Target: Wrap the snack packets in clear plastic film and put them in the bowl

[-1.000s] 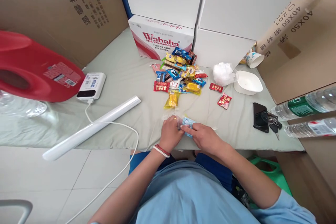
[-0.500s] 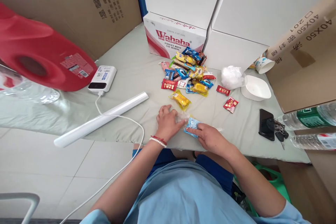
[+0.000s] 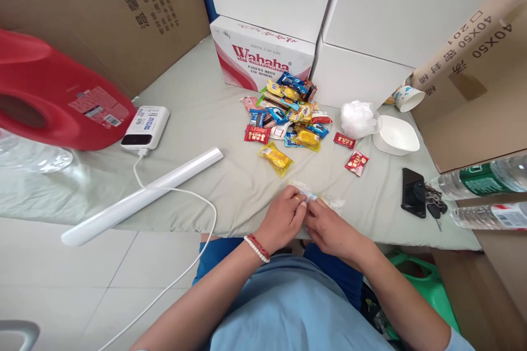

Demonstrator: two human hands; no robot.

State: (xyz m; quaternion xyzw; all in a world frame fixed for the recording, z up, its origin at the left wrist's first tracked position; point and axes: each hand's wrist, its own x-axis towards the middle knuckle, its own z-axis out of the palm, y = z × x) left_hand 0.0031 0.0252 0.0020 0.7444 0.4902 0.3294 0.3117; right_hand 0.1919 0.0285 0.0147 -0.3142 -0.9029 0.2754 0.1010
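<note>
Both forearms reach forward from a light blue shirt and meet at the near edge of the cloth-covered table [image 3: 193,120]. The left hand [image 3: 282,219], with a red and white bracelet at its wrist, curls its fingers in to pinch a small blue packet [image 3: 309,196] inside a clear plastic bag [image 3: 329,202]; the right hand [image 3: 329,225] pinches the same bundle from the other side, fingertips nearly touching those of the left (how much of the packet lies inside the bag cannot be told). The bundle sits on the cloth just in from the near edge, between the two hands. Just beyond lies a yellow packet [image 3: 275,158], alone, and further back a heap of wrapped snacks [image 3: 288,112] against the Wahaha box [image 3: 259,60]. Two red sachets [image 3: 352,153] lie apart to the right of the heap. Past them stand a white bowl [image 3: 395,134], nothing visible inside, with crumpled white plastic [image 3: 358,118] touching its left rim and a paper cup [image 3: 407,97] tipped on its side behind. A black phone [image 3: 413,192] with keys lies near the right edge, beside two lying water bottles [image 3: 481,192]. To the left there is bare cloth, crossed by a white tube [image 3: 144,194] overhanging the near edge and a cable from a white power bank [image 3: 145,127], with a red jug [image 3: 49,98] at the far left.
</note>
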